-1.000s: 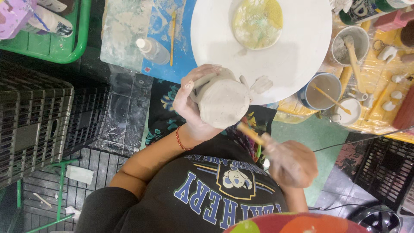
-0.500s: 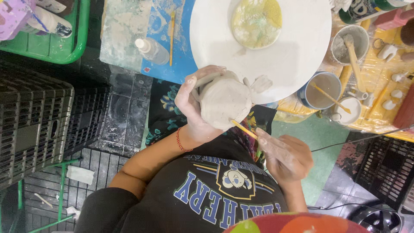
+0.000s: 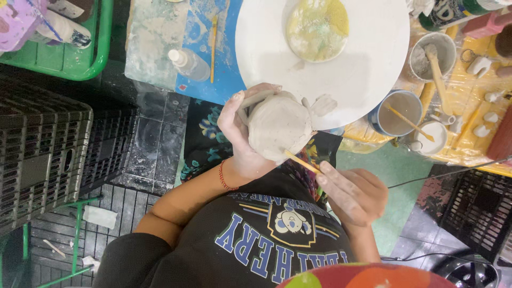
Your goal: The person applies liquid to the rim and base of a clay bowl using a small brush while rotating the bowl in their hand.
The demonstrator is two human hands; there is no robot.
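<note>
- While the grey clay piece [image 3: 278, 126] sits cupped in my left hand [image 3: 242, 140], just off the near edge of the round white board [image 3: 368, 69], I see its soft wall as the first thing at risk: the fingers curl around its side, and too firm a squeeze could dent it.
- My right hand [image 3: 352, 193] pinches 1 thin wooden tool [image 3: 301, 161], its tip touching the lower edge of the clay; a push at that angle could gouge the surface or go through the wall.
- 2 small clay lumps stick out on the side nearest the board, and I judge they could knock off against its rim.
- Nothing supports the clay from below, so a slip of my left grip would drop it toward my lap or the floor.
- Further right, a blue-rimmed cup [image 3: 397, 111] with a stick in it stands near my right elbow's swing; it could tip.
</note>
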